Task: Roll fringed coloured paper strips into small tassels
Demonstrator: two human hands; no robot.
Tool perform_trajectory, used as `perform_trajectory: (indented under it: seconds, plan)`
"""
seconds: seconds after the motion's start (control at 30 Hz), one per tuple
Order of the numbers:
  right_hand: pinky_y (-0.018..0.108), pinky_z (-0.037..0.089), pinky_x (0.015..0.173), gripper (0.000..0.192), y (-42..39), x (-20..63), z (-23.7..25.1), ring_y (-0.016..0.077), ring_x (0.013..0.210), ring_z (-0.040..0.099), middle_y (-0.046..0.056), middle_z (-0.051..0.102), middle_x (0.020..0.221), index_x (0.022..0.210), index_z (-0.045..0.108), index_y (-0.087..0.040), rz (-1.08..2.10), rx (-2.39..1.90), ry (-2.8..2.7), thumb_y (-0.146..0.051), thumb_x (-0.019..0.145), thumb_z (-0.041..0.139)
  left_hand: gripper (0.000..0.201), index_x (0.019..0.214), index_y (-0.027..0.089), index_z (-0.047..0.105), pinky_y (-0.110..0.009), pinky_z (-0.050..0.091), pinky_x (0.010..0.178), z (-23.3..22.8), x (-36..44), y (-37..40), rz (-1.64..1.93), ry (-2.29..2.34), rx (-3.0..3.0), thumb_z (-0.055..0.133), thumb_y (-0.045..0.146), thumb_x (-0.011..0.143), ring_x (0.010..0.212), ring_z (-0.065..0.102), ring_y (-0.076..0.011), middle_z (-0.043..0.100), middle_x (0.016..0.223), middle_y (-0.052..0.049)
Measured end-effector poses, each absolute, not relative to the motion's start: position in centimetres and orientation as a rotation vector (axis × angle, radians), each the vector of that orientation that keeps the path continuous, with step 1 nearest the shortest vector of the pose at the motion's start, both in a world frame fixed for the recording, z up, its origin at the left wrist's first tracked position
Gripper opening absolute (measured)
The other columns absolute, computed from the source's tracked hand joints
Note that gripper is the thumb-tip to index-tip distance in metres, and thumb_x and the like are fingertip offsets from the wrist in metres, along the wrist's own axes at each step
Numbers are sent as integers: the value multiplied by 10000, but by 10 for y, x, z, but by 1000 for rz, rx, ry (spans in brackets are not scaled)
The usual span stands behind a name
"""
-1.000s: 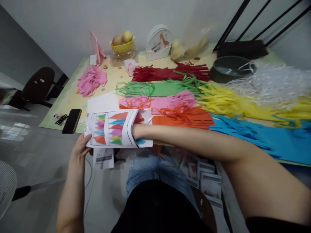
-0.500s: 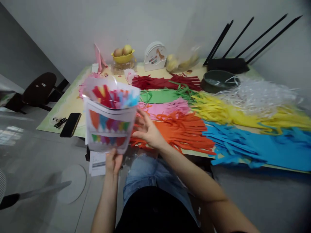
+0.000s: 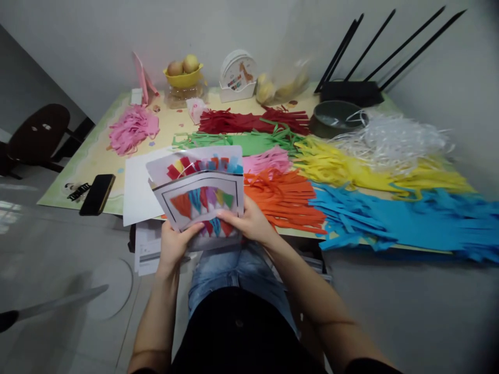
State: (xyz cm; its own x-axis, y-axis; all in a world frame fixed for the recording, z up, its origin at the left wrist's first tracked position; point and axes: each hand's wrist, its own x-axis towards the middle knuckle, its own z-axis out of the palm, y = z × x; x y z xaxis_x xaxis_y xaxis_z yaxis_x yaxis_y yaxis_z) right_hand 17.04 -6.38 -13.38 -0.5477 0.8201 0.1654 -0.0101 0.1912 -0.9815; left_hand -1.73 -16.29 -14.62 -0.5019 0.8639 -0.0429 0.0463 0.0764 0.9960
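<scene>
Both hands grip a clear plastic packet [image 3: 202, 183] above the table's front edge. Inside it a white card shows printed rows of coloured tassels, with bright strips in red, yellow and blue above the card. My left hand [image 3: 176, 243] is closed on the lower left side, thumb lying over the front. On the right edge my right hand [image 3: 249, 222] is closed too, its thumb across the printed picture. The fingers behind the packet are hidden. Orange fringed paper [image 3: 286, 200] lies just right of my right hand, and a white sheet [image 3: 138, 182] lies left of the packet.
Fringed blue paper [image 3: 409, 215], yellow paper [image 3: 362, 169], green paper [image 3: 253, 143] and red paper [image 3: 249, 122] spread over the table. A pink tassel bundle [image 3: 134, 127] and a phone [image 3: 97, 195] lie left. Behind stand a dark bowl [image 3: 337, 119] and a router [image 3: 351, 93].
The packet has moved right and lower and tilted back. My right hand has closed on its right edge, and my left hand has shifted up its left side. The white sheet and pink bundle are uncovered.
</scene>
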Motion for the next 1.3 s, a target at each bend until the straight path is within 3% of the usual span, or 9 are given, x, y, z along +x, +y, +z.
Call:
perform_trajectory:
  seconds: [0.13,0.3,0.4,0.63,0.73,0.87,1.07,1.17,1.3]
  plan:
    - [399,513,1019,738,-64,175,-135,270,1151,648,128,664,1266,1307,554,-158,1491,-805,-1705,-437,685,837,442,981,124,733,-345,597,877,-145,3,-148,1669,1643,787,900,296,610,883,740,-225,777,955,-77]
    - [397,542,928,575,-55,179,-143,250,965,686,96,727,1040,1045,655,-143,1484,-871,-1557,-500,640,853,542,1053,122,718,-322,588,882,-142,6,-139,1563,1556,836,917,273,573,930,737,-225,769,1039,-97]
    - [390,551,892,550,-57,181,-149,241,928,685,80,730,987,1001,659,-154,1459,-922,-1519,-524,641,848,600,1084,124,712,-336,582,898,-141,6,-139,1453,1555,888,927,275,545,970,730,-243,762,1078,-109]
    - [385,545,949,677,-27,218,-102,242,1086,668,98,695,1194,1238,633,-197,1386,-660,-1763,-695,780,666,483,957,93,730,-380,591,855,-145,11,-155,1317,1789,939,879,360,583,891,737,-264,776,963,-122]
    - [395,481,1028,498,-3,224,-55,233,1150,629,92,688,1227,1163,697,-200,967,-747,-1944,-589,854,657,455,920,105,736,-393,598,808,-146,16,-167,1200,1835,1008,859,389,586,855,737,-279,778,922,-115]
    - [357,491,900,203,10,204,-24,198,919,657,66,743,960,908,753,-156,730,-630,-2374,-346,889,683,448,936,120,738,-398,587,850,-149,23,-179,1093,1805,1041,853,390,597,905,736,-287,779,959,-115]
    - [336,442,819,245,1,187,-27,205,906,602,104,718,972,906,759,-148,378,-450,-2603,-174,952,519,515,996,117,722,-411,579,871,-153,22,-185,1040,1752,953,863,391,584,939,732,-291,775,1010,-121]
    - [275,415,726,234,5,185,-21,158,764,597,67,727,848,917,773,-129,626,-508,-2896,-114,901,540,499,1015,125,717,-401,574,871,-154,23,-185,1033,1770,1012,850,384,609,933,728,-282,774,1003,-110]
    - [220,409,668,283,15,173,-20,104,676,563,2,718,803,914,775,-131,1335,-249,-3163,-100,909,493,483,1048,136,716,-368,572,853,-155,29,-185,1031,1745,1096,835,368,642,924,723,-265,773,999,-96]
